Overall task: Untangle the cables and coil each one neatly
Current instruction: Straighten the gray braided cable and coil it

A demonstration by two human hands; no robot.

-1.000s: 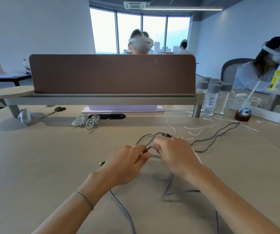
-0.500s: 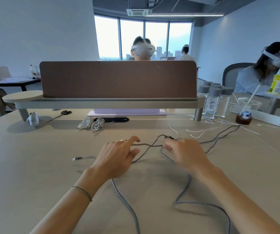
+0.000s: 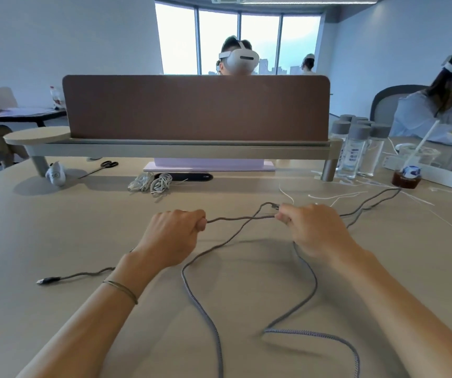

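The left hand (image 3: 171, 238) has its fingers curled round the grey cable (image 3: 235, 218), and the right hand (image 3: 315, 227) pinches it near its plug; a short span runs between them above the worktop (image 3: 55, 227). The remaining cable loops loosely toward the near edge; white coiled cables (image 3: 154, 182) lie farther back

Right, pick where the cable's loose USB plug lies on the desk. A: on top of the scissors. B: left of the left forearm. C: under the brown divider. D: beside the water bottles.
B: the USB plug lies on bare desk left of the left forearm.
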